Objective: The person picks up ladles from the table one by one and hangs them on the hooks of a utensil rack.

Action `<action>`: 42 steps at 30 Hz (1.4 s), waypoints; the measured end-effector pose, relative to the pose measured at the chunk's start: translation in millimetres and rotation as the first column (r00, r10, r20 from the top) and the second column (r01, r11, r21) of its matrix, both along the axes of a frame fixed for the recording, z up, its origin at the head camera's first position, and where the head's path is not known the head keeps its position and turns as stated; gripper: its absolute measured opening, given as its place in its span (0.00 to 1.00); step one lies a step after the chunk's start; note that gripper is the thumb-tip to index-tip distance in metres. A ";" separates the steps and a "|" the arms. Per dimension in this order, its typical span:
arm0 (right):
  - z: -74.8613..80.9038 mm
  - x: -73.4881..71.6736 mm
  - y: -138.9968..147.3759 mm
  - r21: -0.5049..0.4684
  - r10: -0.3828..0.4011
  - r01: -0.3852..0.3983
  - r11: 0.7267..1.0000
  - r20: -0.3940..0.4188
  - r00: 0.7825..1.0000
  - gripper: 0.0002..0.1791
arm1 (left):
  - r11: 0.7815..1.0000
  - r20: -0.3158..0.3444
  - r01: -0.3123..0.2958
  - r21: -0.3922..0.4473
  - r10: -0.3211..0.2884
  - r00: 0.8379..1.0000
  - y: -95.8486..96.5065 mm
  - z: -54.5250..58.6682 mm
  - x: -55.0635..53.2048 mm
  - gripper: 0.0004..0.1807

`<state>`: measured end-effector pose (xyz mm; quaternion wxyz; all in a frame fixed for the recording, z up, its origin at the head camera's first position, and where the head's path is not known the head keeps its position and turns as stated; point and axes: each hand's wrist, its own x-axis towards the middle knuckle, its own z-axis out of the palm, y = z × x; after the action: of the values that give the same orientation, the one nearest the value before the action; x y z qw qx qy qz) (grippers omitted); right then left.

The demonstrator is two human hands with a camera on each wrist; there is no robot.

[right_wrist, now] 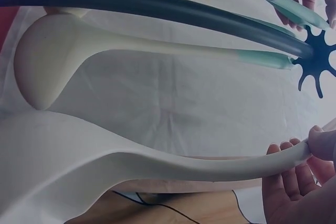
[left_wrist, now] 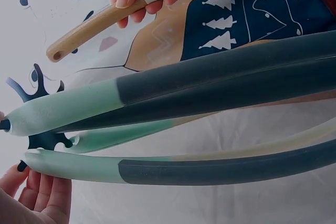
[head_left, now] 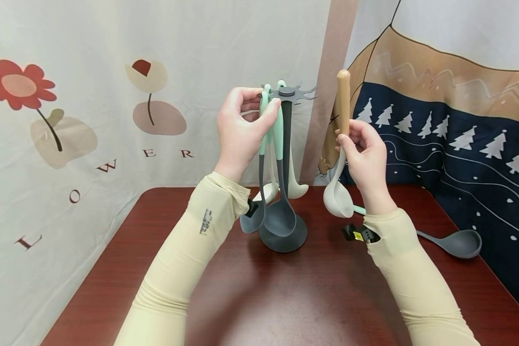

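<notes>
My right hand (head_left: 365, 151) grips a white ladle (head_left: 338, 199) upright by its wooden handle (head_left: 343, 96), bowl down, to the right of a dark utensil stand (head_left: 287, 144). High on the stand, my left hand (head_left: 244, 129) has thumb and fingers around the top of a mint-handled dark grey spoon (head_left: 261, 173), right at the hooks (head_left: 302, 93). A second mint-handled grey ladle (head_left: 280, 218) hangs beside it, its bowl over the round base (head_left: 300, 238). Cream utensils with mint handles hang behind, among them a cream ladle (right_wrist: 52, 59).
A dark grey spoon (head_left: 460, 244) lies on the red-brown table (head_left: 259, 302) at the right, its handle partly hidden behind the right forearm. Printed cloth (head_left: 199, 57) hangs behind the table and along its right side.
</notes>
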<state>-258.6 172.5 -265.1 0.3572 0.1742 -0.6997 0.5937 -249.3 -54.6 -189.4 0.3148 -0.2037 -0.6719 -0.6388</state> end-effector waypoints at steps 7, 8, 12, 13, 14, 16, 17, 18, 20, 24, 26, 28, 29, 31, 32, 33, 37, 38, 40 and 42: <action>2.4 -4.4 -5.4 0.021 0.012 -0.012 1.000 0.005 1.000 0.16 | 1.000 -0.002 0.004 0.007 -0.004 1.000 0.4 -0.9 -0.4 0.18; 2.7 -5.0 -6.3 0.027 0.015 -0.015 1.000 0.007 1.000 0.16 | 1.000 -0.002 0.003 0.008 -0.003 1.000 0.4 -1.0 -0.4 0.18; 2.9 -6.6 -10.3 0.033 0.033 -0.034 0.999 0.017 0.999 0.15 | 1.000 -0.001 0.003 0.009 -0.003 1.000 0.6 -1.0 -0.8 0.17; 2.8 -6.8 -11.3 0.033 0.037 -0.038 0.999 0.022 0.999 0.15 | 1.000 -0.001 0.002 0.009 -0.002 1.000 0.7 -1.0 -0.9 0.18; 2.4 -7.1 -12.3 0.033 0.041 -0.041 0.999 0.028 0.999 0.15 | 1.000 0.000 0.002 0.009 -0.002 1.000 0.7 -1.1 -0.8 0.18; 1.8 -7.4 -14.2 0.036 0.046 -0.047 0.998 0.040 0.998 0.15 | 1.000 0.001 0.001 0.008 -0.001 1.000 0.7 -1.1 -0.7 0.18; 1.5 -7.5 -15.2 0.039 0.047 -0.049 0.998 0.044 0.998 0.15 | 1.000 0.001 0.001 0.008 -0.001 1.000 0.7 -1.2 -0.5 0.18; 0.9 -7.9 -16.0 0.043 0.050 -0.052 0.998 0.046 0.998 0.15 | 1.000 0.000 0.001 0.008 -0.001 1.000 0.7 -1.2 -0.4 0.18; -0.2 -8.9 -17.7 0.049 0.052 -0.054 0.997 0.047 0.998 0.15 | 1.000 -0.001 0.000 0.008 0.000 1.000 0.8 -1.2 -0.2 0.18; -1.7 -9.6 -20.9 0.052 0.057 -0.060 0.997 0.055 0.997 0.15 | 1.000 -0.002 0.000 0.011 0.000 1.000 1.1 -1.3 -0.1 0.18; -2.3 -9.6 -22.0 0.050 0.059 -0.062 0.997 0.063 0.996 0.15 | 1.000 -0.003 0.001 0.011 0.000 1.000 1.3 -1.3 -0.2 0.18; -3.1 -9.6 -22.9 0.053 0.063 -0.066 0.996 0.070 0.996 0.15 | 1.000 -0.006 0.000 0.010 0.000 1.000 1.6 -1.3 -0.6 0.18; -3.5 -9.6 -23.3 0.055 0.065 -0.069 0.996 0.073 0.995 0.15 | 1.000 -0.007 0.000 0.010 0.000 1.000 1.6 -1.4 -0.7 0.18; -4.2 -9.9 -24.2 0.060 0.071 -0.076 0.995 0.080 0.994 0.16 | 1.000 -0.011 0.001 0.011 -0.001 1.000 1.6 -1.6 -0.9 0.17; -4.5 -10.0 -24.7 0.063 0.075 -0.081 0.995 0.084 0.994 0.16 | 1.000 -0.012 0.000 0.011 0.000 1.000 1.5 -1.6 -1.0 0.17; -4.7 -10.0 -25.2 0.065 0.079 -0.085 0.994 0.088 0.993 0.16 | 1.000 -0.013 0.000 0.012 0.000 1.000 1.4 -1.7 -1.1 0.17; -5.5 -10.1 -27.1 0.062 0.096 -0.103 0.993 0.105 0.990 0.16 | 1.000 -0.012 -0.003 0.012 0.003 1.000 1.2 -1.9 -1.2 0.17; -5.7 -10.1 -27.4 0.061 0.101 -0.108 0.992 0.108 0.989 0.16 | 1.000 -0.012 -0.005 0.011 0.005 1.000 1.2 -1.7 -1.3 0.17; -6.0 -10.2 -28.1 0.064 0.109 -0.117 0.991 0.114 0.988 0.16 | 1.000 -0.011 -0.006 0.011 0.006 1.000 1.3 -1.5 -1.4 0.17; -6.1 -10.1 -28.9 0.073 0.116 -0.125 0.989 0.117 0.986 0.16 | 1.000 -0.012 -0.006 0.013 0.006 1.000 1.5 -1.3 -1.6 0.17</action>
<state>-268.7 143.5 -271.1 0.2735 0.1966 -0.7302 0.5945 -250.8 -53.2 -190.7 0.3220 -0.2033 -0.6666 -0.6408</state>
